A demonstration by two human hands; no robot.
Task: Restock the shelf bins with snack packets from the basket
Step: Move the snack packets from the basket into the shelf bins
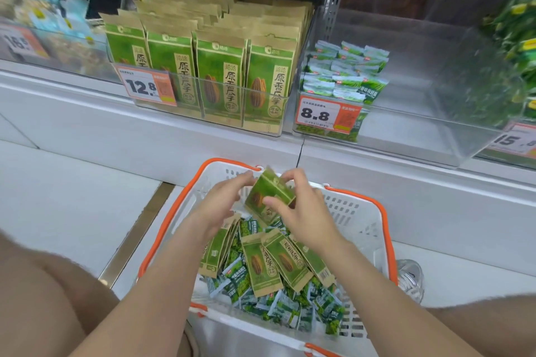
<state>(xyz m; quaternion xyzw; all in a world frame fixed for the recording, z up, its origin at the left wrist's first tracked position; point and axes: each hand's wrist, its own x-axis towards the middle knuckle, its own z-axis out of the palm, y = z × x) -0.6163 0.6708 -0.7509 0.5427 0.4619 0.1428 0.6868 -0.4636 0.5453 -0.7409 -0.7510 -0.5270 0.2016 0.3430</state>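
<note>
Head view: a white perforated plastic basket point(356, 211) with orange handles fills the lower centre. It holds flat kraft-paper seed packets point(278, 264) with green fronts, lying loose on a heap of small glossy green sachets point(293, 307).

Above the basket's far end, both hands meet on one held seed packet point(269, 197), which is tilted. The right hand point(304, 211) pinches its right edge between thumb and curled fingers. The left hand point(220, 203) reaches to its upper left corner with fingers close together; the thumb is hidden, so its grip cannot be told.

At centre frame, a clear rigid seed bin point(261, 130) is packed with upright rows of shelved seed packets point(220, 72) behind a 12.8 price tag point(146, 85). To its right, a clear sachet bin point(435, 95) holds stacked sachets point(345, 72) only at its left end, above an 8.8 price tag point(327, 114).
</note>
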